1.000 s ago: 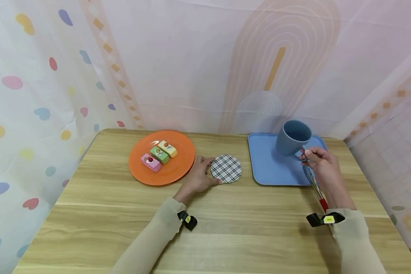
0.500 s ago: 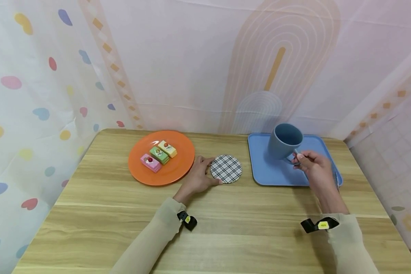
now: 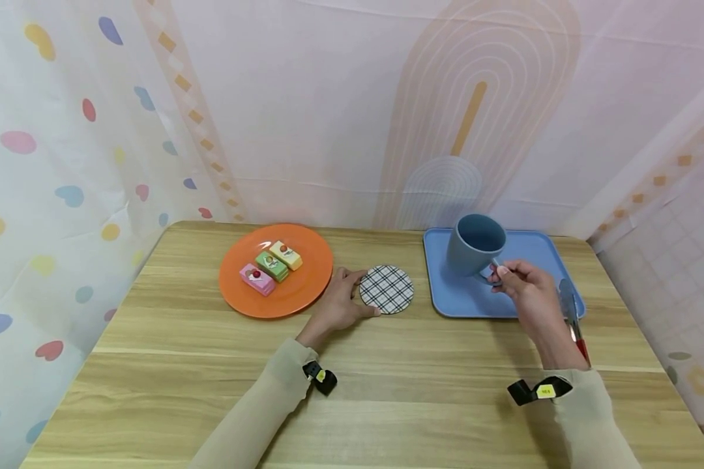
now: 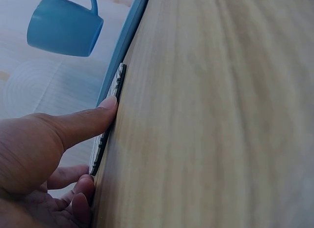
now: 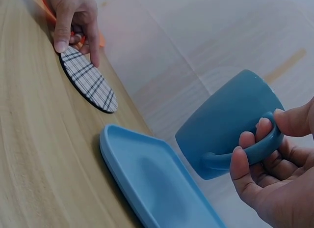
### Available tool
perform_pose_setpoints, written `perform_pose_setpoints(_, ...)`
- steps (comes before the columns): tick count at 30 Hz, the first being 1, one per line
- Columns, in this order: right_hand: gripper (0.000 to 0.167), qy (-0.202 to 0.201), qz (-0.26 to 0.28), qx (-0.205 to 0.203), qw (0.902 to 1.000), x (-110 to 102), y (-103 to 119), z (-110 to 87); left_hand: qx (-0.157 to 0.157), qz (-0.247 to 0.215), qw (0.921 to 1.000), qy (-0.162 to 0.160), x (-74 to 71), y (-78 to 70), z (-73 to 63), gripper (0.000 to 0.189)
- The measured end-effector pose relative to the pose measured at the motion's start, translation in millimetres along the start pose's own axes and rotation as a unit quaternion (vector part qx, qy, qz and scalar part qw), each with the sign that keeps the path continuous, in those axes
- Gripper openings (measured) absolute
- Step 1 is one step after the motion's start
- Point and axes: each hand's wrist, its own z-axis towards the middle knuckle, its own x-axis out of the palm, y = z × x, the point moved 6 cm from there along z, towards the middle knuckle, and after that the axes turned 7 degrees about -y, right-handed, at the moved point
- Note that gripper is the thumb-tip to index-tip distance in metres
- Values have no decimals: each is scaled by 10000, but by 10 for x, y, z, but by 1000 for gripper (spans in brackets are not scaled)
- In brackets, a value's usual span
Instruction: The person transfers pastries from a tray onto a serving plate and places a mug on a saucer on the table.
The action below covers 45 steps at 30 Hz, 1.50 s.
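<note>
My right hand (image 3: 530,293) grips the handle of a blue mug (image 3: 476,246), fingers through and around it and the thumb on top. The mug is upright and raised over a blue rectangular tray (image 3: 452,301); the right wrist view shows a gap between the mug (image 5: 225,122) and the tray (image 5: 147,161). At the middle of the table, my left hand (image 3: 339,303) holds a round black-and-white plaid coaster (image 3: 388,290) by its edge. Its thumb is on the near side and a finger on the far side. The coaster (image 5: 91,80) lies flat on the wood.
An orange plate (image 3: 305,293) to the left bears three toy cake slices (image 3: 272,266), pink, green and yellow. Metal cutlery (image 3: 570,309) with a red handle leans on the tray's right edge, partly behind my right wrist. A patterned cloth (image 3: 328,130) hangs behind the wooden table (image 3: 387,404).
My right hand has carried the mug leftward and slightly nearer across the tray, uncovering the tray's right corner and more of the cutlery. The left hand and coaster have stayed put.
</note>
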Motion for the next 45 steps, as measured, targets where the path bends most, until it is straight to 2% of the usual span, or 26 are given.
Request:
perform_pose_setpoints(5,17,43,-18,-31,10000,57,8,-33,-12,34,10000,16,4,10,6,89)
perform_pose_setpoints(16,20,215,49,-174,9996,187,27,-67,20,11,10000,19,-6,12,6,89)
perform_pose_setpoints(23,28,219,-112,-80,9997,273,18,-82,-20,-7,10000,14,-17,6,3,89)
perform_pose_setpoints(33,23,304,-174,-18,9994,425,7,-111,-71,-45,10000,31,-30,-22,-13,89)
perform_pose_setpoints(45,26,449,-685,94,9966,617,-49,-149,-7,6,10000,44,-11,-30,-13,89)
